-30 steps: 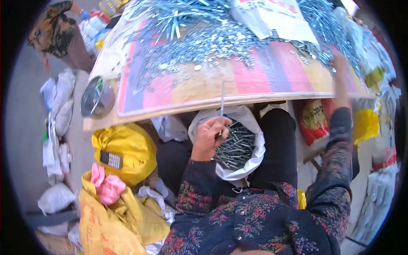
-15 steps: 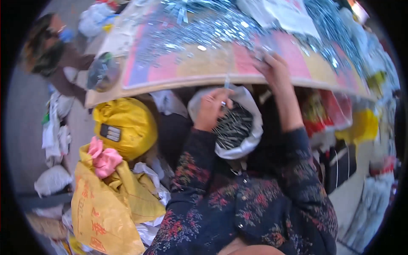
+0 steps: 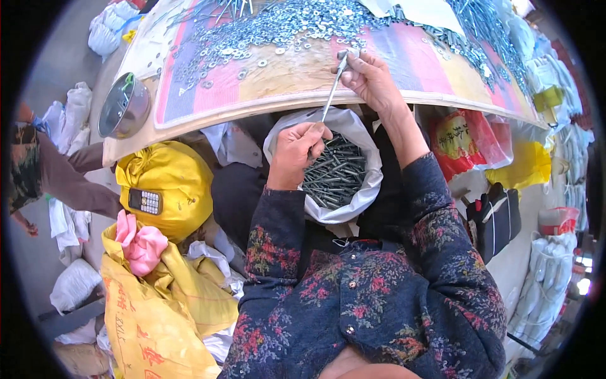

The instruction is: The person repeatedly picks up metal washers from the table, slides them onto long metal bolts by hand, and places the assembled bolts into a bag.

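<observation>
A long thin metal screw point(image 3: 331, 96) slants upward between my two hands, above the table's near edge. My left hand point(image 3: 295, 154) is closed around its lower end. With thumb and fingers, my right hand point(image 3: 369, 76) pinches at the upper end, where a small grey metal piece shows; its exact kind is partly hidden by the fingers. Below my left hand, a white sack point(image 3: 364, 202) stands open, filled with dark metal screws or anchors point(image 3: 336, 180). Many small washers point(image 3: 278, 31) lie spread over the striped cloth point(image 3: 221, 98) on the table.
A metal bowl point(image 3: 126, 106) stands at the table's left corner. Bundles of long rods point(image 3: 489, 38) lie at the right. A yellow bag point(image 3: 183, 183) with a phone point(image 3: 145, 201) on it sits left of me. A person point(image 3: 50, 161) is at the far left.
My right hand has come left to the top of the screw; before, it was apart from it over the cloth. My left hand still grips the lower end. The person at left has moved nearer the bags.
</observation>
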Demonstrator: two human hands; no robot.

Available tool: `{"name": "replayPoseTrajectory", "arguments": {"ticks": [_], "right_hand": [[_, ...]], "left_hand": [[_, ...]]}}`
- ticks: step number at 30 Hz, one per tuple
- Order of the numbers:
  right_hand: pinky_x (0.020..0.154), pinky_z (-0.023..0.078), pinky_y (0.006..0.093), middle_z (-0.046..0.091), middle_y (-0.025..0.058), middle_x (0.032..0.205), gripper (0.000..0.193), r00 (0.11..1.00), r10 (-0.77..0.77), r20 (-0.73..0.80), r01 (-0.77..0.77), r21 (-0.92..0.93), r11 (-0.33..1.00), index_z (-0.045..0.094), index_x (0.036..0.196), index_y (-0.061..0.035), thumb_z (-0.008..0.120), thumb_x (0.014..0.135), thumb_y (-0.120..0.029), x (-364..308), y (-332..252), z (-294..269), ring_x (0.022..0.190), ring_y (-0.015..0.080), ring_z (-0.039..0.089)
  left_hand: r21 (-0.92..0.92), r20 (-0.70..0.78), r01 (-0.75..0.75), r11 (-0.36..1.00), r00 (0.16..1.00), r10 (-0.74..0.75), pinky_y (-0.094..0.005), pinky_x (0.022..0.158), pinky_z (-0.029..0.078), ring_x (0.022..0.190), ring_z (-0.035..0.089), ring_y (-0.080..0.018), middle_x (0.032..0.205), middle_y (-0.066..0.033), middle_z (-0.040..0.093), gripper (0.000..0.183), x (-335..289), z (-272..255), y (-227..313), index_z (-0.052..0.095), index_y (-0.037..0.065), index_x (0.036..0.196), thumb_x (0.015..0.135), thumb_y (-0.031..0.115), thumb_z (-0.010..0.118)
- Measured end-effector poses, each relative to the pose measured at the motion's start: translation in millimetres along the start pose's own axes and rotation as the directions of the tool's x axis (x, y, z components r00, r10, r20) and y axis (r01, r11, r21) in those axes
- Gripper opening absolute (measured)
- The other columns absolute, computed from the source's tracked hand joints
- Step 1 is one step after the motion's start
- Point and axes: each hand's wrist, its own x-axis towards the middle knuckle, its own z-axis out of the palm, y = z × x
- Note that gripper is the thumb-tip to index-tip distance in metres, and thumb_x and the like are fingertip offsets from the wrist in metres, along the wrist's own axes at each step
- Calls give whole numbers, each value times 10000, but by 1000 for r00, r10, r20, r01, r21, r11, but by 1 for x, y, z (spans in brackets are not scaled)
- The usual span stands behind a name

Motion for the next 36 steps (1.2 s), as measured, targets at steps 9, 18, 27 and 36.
{"name": "replayPoseTrajectory", "arguments": {"ticks": [9,18,27,36], "right_hand": [[646,504,243,668,36,795,226,926,336,172,-168,-611,774,661,998,-28,660,867,-212,-2,4,59,695,91,633],[630,465,258,683,48,815,334,933,284,223,5,-793,609,672,982,-14,593,902,-329,1,27,94,747,111,615],[767,501,466,627,183,974,284,933,-176,313,235,-903,-360,637,967,-44,590,857,-302,95,88,96,863,375,629],[724,508,460,633,203,877,194,924,-214,317,238,-915,-325,603,878,-16,533,859,-197,105,88,89,829,363,642]], "left_hand": [[-61,-215,-158,986,966,141,-183,381,268,419,406,-40,590,-3,552,210,4,-8,1,651,-14,893,909,192,610],[-510,-151,-174,843,982,111,-155,384,359,531,502,-35,728,-12,591,262,-23,-30,18,635,44,1063,888,239,646],[-216,-326,-192,957,938,115,-171,359,305,443,424,-27,669,-29,593,234,-11,-34,11,658,13,1046,868,165,666],[-145,-357,-221,964,921,157,-172,354,266,427,390,-26,655,-23,584,209,-5,-28,4,667,2,1018,870,148,652]]}}
